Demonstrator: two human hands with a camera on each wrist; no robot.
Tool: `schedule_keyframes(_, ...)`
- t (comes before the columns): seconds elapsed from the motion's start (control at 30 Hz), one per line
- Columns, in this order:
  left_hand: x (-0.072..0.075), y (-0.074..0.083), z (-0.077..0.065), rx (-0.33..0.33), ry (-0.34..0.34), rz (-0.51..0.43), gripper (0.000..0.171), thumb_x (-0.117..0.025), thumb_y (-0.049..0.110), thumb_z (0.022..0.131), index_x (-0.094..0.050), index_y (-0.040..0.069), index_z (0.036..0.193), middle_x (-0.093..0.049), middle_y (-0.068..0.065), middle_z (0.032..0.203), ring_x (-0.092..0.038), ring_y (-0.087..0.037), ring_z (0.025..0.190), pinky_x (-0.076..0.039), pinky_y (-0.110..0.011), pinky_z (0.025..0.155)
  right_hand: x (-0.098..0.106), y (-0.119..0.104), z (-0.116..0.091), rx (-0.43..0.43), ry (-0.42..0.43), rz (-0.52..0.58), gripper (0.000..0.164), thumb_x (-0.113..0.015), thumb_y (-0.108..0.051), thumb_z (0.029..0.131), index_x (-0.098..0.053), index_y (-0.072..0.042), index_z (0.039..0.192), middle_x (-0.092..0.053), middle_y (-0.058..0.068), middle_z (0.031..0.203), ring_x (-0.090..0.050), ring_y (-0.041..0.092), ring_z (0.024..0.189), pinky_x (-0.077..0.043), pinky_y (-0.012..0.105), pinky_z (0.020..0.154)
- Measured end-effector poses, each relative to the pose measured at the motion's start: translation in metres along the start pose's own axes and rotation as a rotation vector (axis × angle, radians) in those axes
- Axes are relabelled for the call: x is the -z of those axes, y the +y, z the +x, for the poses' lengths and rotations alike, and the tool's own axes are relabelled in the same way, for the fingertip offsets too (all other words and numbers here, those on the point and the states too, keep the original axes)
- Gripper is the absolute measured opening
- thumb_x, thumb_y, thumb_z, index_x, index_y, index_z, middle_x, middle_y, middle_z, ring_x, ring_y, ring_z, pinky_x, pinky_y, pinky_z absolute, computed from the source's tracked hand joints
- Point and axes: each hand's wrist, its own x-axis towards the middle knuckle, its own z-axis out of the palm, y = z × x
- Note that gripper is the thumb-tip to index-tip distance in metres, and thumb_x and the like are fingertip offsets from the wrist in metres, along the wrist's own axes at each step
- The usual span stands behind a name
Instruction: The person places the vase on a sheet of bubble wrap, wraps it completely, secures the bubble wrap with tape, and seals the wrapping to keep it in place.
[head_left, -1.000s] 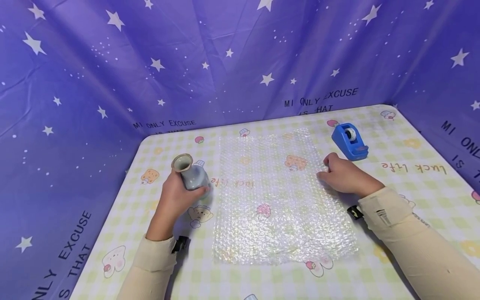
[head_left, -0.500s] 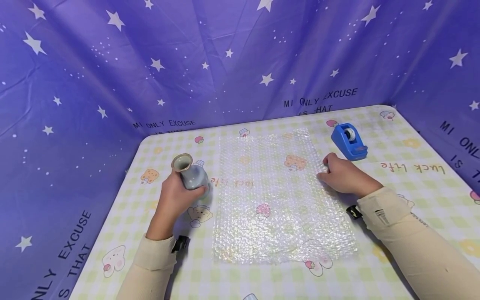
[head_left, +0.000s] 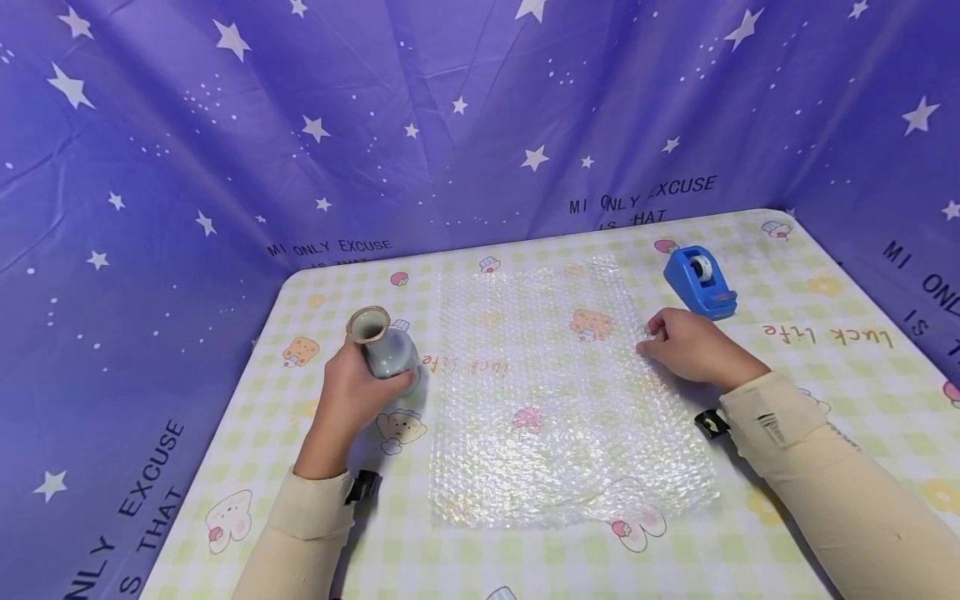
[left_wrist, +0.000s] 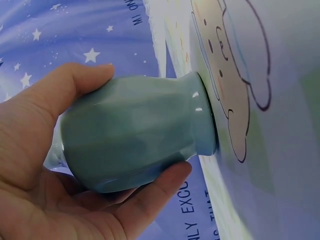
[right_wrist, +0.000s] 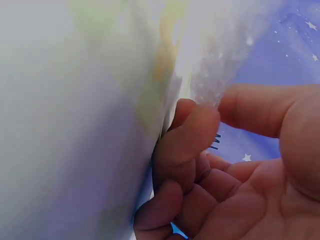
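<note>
A glazed blue-grey ceramic vase [head_left: 393, 353] with a flared mouth stands at the left of the table, gripped by my left hand [head_left: 348, 387]. In the left wrist view the thumb and fingers curl round the body of the vase [left_wrist: 132, 132], and its foot is at the tabletop. A clear sheet of bubble wrap [head_left: 547, 375] lies flat to the right of the vase. At its right edge, my right hand [head_left: 690, 346] pinches the sheet between thumb and fingertips. The right wrist view shows the bubble wrap [right_wrist: 212, 75] at those fingertips, partly blurred.
Beyond the right hand sits a blue tape dispenser [head_left: 701, 283] with a roll in it. A checked, cartoon-printed cloth covers the table [head_left: 847, 400]. A purple star-printed curtain [head_left: 450, 150] hangs behind and at both sides.
My right hand has shifted very slightly, its thumb a little nearer the index finger. The left hand and vase stay practically where they were.
</note>
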Motion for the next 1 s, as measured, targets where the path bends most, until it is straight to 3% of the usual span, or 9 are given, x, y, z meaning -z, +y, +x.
schedule_keyframes(0.17, -0.001, 0.0, 0.0, -0.007, 0.002, 0.001, 0.085, -0.089, 0.03, 0.072, -0.045, 0.01, 0.141, -0.064, -0.019, 0.131, -0.064, -0.037, 0.118, -0.052, -0.054, 0.098, 0.002, 0.002, 0.0, -0.003, 0.011, 0.017, 0.032, -0.067, -0.027, 0.098, -0.058, 0.003, 0.106, -0.06, 0.01, 0.092, -0.056, 0.022, 0.08, -0.044, 0.034, 0.07)
schedule_keyframes(0.37, 0.002, 0.005, 0.001, -0.029, 0.023, -0.006, 0.084, -0.089, 0.031, 0.072, -0.047, 0.007, 0.141, -0.066, -0.018, 0.127, -0.066, -0.036, 0.113, -0.053, -0.054, 0.094, 0.001, 0.001, 0.001, -0.01, 0.006, 0.017, 0.03, -0.065, -0.026, 0.099, -0.055, 0.001, 0.106, -0.058, 0.01, 0.091, -0.056, 0.023, 0.08, -0.044, 0.034, 0.069)
schedule_keyframes(0.57, 0.002, 0.018, 0.003, -0.064, 0.053, -0.005, 0.086, -0.089, 0.032, 0.07, -0.045, 0.006, 0.139, -0.065, -0.017, 0.125, -0.067, -0.036, 0.11, -0.054, -0.054, 0.091, 0.004, 0.002, 0.005, -0.01, 0.002, 0.006, 0.033, -0.063, -0.028, 0.1, -0.053, 0.002, 0.109, -0.057, 0.012, 0.094, -0.056, 0.025, 0.083, -0.045, 0.037, 0.072)
schedule_keyframes(0.73, 0.0, 0.031, -0.003, -0.069, 0.035, 0.024, 0.088, -0.089, 0.034, 0.069, -0.043, 0.006, 0.139, -0.065, -0.016, 0.124, -0.067, -0.036, 0.107, -0.054, -0.053, 0.088, 0.004, 0.002, 0.007, 0.0, -0.003, 0.013, 0.036, -0.063, -0.033, 0.1, -0.055, 0.001, 0.108, -0.059, 0.012, 0.096, -0.056, 0.025, 0.085, -0.045, 0.037, 0.074)
schedule_keyframes(1.0, -0.011, 0.058, -0.016, -0.218, 0.004, 0.076, 0.081, -0.086, 0.037, 0.065, -0.052, 0.012, 0.135, -0.067, -0.007, 0.115, -0.064, -0.026, 0.096, -0.052, -0.046, 0.079, 0.001, 0.008, 0.004, -0.016, -0.016, 0.036, 0.039, -0.063, -0.038, 0.1, -0.058, 0.001, 0.104, -0.062, 0.013, 0.099, -0.058, 0.025, 0.086, -0.045, 0.035, 0.073)
